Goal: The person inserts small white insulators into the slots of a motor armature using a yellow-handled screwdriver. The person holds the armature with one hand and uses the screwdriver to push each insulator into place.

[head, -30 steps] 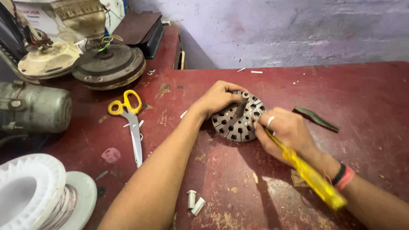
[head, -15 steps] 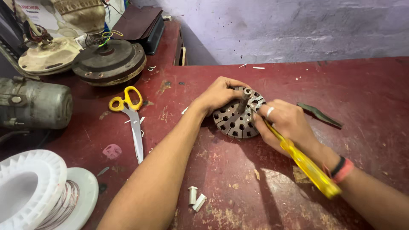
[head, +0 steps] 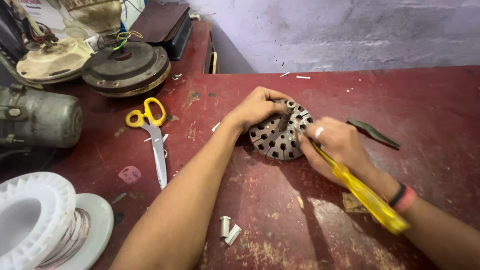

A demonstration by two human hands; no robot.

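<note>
On the red worktable point(head: 430, 100), centre: a round slotted metal stator core point(head: 277, 140) is being worked on, lying flat.
Left hand point(head: 257, 106): being cupped over the core's upper-left edge, fingers curled and pressed onto the rim, bracing it.
Right hand point(head: 336, 145): being wrapped around a yellow-handled screwdriver point(head: 365, 195), fingers closed tight on the shaft end, ring visible on one finger; the tip is being pushed into the core near its centre post.
Tip contact: hidden by the fingers, exact slot cannot be told.
Beside right hand: a dark flat metal strip point(head: 374, 132) is lying just right of it, apart from the core.
Left side: yellow-handled scissors point(head: 152, 135) are lying well apart from the core; a white wire spool point(head: 45, 220) is sitting at the near-left corner.
Near edge: small white tubes point(head: 229, 231) are lying between the forearms.
Back left: a dark round motor housing point(head: 125, 67) and a grey cylindrical motor point(head: 40, 117) are being kept off the work area.
Risk: the tip is likely being levered toward the bracing fingers; a slip out of the slot could jab the left hand.
Risk: the core is being held by hand pressure only; it could skid or tip if pushed off-centre.
</note>
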